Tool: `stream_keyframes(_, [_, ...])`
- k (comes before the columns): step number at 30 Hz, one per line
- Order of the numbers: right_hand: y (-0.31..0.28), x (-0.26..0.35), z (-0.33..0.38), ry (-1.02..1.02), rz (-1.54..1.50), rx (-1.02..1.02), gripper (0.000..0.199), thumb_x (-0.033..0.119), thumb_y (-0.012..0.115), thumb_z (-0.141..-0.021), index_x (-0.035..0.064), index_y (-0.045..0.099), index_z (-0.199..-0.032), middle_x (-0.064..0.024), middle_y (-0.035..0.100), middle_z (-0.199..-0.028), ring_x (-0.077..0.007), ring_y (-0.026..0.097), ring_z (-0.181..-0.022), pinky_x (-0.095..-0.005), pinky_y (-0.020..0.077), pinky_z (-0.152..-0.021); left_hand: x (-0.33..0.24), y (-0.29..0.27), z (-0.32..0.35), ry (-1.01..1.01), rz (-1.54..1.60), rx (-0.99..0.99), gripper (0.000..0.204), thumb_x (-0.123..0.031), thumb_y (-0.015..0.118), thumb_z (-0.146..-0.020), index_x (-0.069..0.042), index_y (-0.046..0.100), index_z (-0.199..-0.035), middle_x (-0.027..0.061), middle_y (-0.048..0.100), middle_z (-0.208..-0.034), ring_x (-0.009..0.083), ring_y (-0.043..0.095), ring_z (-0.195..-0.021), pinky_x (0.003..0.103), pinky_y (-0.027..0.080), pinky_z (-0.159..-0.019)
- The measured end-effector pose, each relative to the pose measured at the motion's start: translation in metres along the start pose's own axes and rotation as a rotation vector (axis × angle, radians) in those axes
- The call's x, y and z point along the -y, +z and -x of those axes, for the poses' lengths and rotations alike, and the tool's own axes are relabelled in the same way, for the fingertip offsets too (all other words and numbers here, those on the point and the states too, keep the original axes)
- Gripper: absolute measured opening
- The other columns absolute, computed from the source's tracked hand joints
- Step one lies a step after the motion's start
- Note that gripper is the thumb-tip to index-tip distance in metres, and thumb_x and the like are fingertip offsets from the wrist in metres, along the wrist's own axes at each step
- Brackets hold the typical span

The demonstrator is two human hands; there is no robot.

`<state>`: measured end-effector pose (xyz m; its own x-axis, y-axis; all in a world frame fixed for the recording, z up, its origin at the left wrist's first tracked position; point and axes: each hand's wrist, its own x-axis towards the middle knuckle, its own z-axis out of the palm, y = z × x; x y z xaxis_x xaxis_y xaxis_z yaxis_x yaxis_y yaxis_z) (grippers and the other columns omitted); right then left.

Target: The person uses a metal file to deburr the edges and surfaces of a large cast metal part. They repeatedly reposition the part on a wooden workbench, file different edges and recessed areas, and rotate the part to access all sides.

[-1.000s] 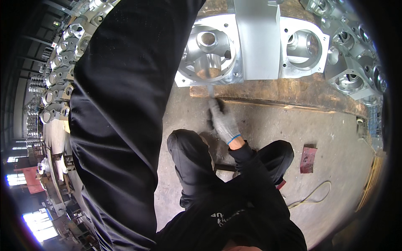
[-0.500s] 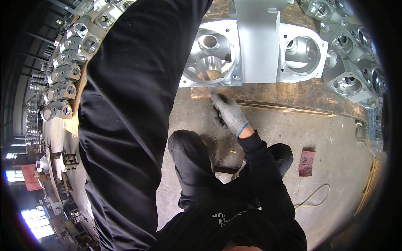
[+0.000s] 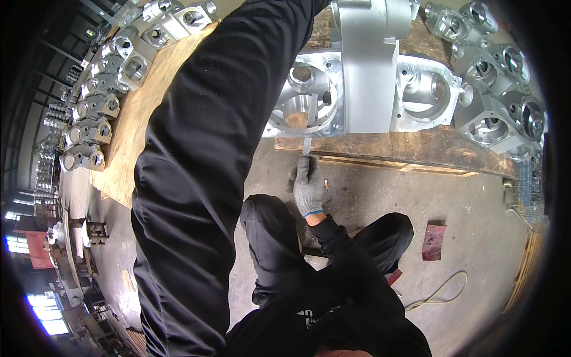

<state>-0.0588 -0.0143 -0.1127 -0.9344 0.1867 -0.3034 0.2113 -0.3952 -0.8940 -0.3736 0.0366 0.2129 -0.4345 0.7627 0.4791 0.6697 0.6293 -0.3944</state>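
1 gloved right hand gripping a metal strip, left hand unseen, worn wooden bench, grey floor

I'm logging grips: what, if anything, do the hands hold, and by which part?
Right hand: a flat metal strip, by its near end. Left hand: out of view, cannot tell.

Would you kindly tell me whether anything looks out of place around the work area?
Some loose items lie on the grey floor: a dark-marked red sheet, a looped pale cord, and a small orange stub, too small to identify, beside the gloved right hand. They seem like stray clutter.
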Motion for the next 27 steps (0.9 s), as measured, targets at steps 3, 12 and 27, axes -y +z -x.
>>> stream_keyframes(3, [-0.022,-0.007,0.006,0.052,0.113,0.172,0.033,0.041,0.057,-0.109,0.0085,0.059,-0.102,-0.0022,0.056,-0.067,-0.0133,0.059,-0.049,-0.0314,0.0477,-0.046,-0.008,-0.009,0.005,-0.092,0.147,0.004,0.037,-0.017,0.045,-0.100,0.004,0.071,-0.116,0.0297,0.071,-0.116,0.0407,0.071,-0.107,0.047,0.056,-0.098])
stream_keyframes(12, [-0.146,0.076,0.119,-0.379,0.768,0.267,0.024,0.000,0.066,-0.094,0.0000,0.069,-0.119,-0.0154,0.067,-0.094,-0.0268,0.071,-0.077,-0.0349,0.0543,-0.069,-0.085,-0.067,0.055,-0.462,0.733,-0.226,0.042,-0.034,0.071,-0.082,0.001,0.078,-0.104,0.0270,0.073,-0.109,0.0389,0.073,-0.099,0.047,0.058,-0.091])
stream_keyframes(27, [-0.091,0.140,0.052,-0.568,1.218,0.228,0.027,0.019,0.063,-0.100,0.0106,0.072,-0.124,-0.0248,0.071,-0.092,-0.0439,0.069,-0.087,-0.0501,0.0545,-0.074,-0.145,-0.089,0.211,-0.385,0.358,-0.793,0.027,-0.002,0.069,-0.085,-0.003,0.069,-0.112,0.0176,0.065,-0.100,0.0295,0.067,-0.089,0.046,0.056,-0.076])
